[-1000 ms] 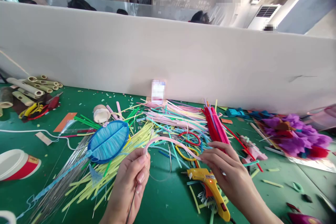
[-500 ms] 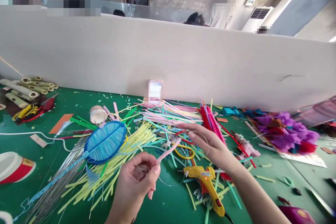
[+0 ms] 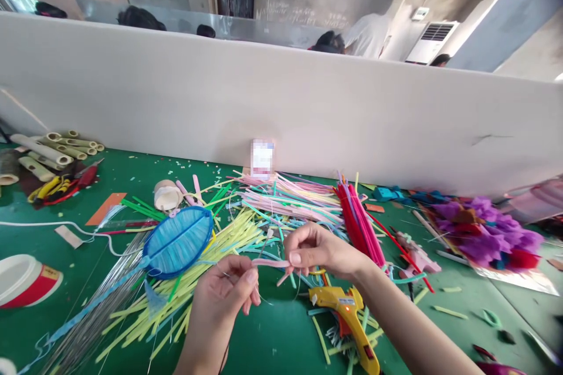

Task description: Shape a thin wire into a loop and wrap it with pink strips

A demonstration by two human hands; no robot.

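Note:
Between my two hands stretches a short pink pipe cleaner [image 3: 270, 262]. My left hand [image 3: 231, 290] pinches one end between thumb and fingers, and a thin wire loops below those fingers. At the other end my right hand [image 3: 310, 252] is closed on the strip, with its tip poking out beneath. Just below my right hand lies a yellow hot glue gun [image 3: 345, 316] on the green table. To the left rests a blue leaf-shaped piece [image 3: 178, 241] with a twisted light-blue stem. Loose yellow-green pipe cleaners [image 3: 224, 246] spread out beside my left hand.
A white partition [image 3: 281, 105] stands behind the table. Pink pipe cleaners [image 3: 290, 202] and a red bundle [image 3: 358, 220] lie at the back. Bamboo pieces [image 3: 57, 149] and pliers [image 3: 48, 187] are far left, purple petals [image 3: 479, 222] right, and a white-and-red tub [image 3: 29, 281] at the left edge.
My right hand has come down and left from above the scissors and closed on the pink pipe cleaner's free end. The strip, which slanted upward, now runs nearly level.

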